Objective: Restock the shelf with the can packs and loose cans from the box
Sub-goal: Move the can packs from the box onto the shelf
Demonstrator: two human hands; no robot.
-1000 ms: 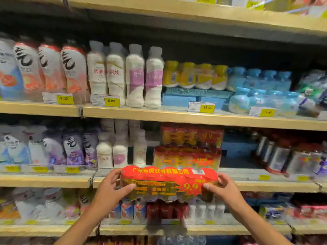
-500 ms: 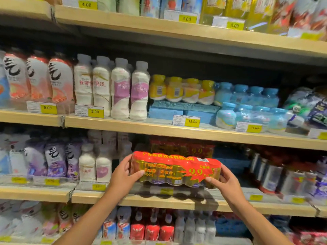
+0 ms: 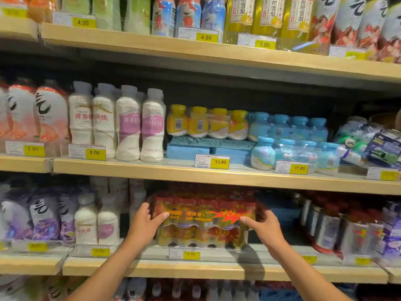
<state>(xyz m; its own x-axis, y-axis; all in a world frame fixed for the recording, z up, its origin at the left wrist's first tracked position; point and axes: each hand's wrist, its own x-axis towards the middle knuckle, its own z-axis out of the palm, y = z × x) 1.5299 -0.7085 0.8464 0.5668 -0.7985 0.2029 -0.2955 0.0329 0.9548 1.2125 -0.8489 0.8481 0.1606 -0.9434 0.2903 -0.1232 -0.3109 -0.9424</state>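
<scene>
- Can pack (image 3: 204, 211), shrink-wrapped in red and gold film with a red starburst reading "9.9", sits atop a matching lower pack (image 3: 201, 237) on a wooden shelf (image 3: 152, 268), in the bay between white bottles and dark cans
- Shelf board above (image 3: 217, 177) carries tall white bottles (image 3: 128, 124) with pink and gold Chinese lettering, yellow-capped small bottles (image 3: 208, 122), blue-capped small bottles in film (image 3: 288, 127) and blue foam blocks (image 3: 208, 148)
- Top shelf (image 3: 195, 51) holds yellow drink bottles (image 3: 267, 16) printed with black Chinese characters, beside cartoon-labelled bottles (image 3: 188, 14)
- Purple-labelled bottles (image 3: 43, 216) and short white bottles (image 3: 97, 222) stand left of the packs; red-topped cans (image 3: 329, 229) stand to the right, blurred
- Left hand (image 3: 144, 224) clasps the upper pack's left end, thumb across its front face
- Right hand (image 3: 265, 227) clasps the pack's right end, thumb pressed beneath the starburst
- Price tag (image 3: 184, 254) directly under the packs reads "9.90" on yellow
- Tags on the middle shelf read "5.00", "5.00", "13.90" (image 3: 212, 161) and "11.80" (image 3: 291, 167)
- Tags on the top shelf read "4.00" (image 3: 83, 22), "4.00" and "5.00"; those at the far right are too blurred to read
</scene>
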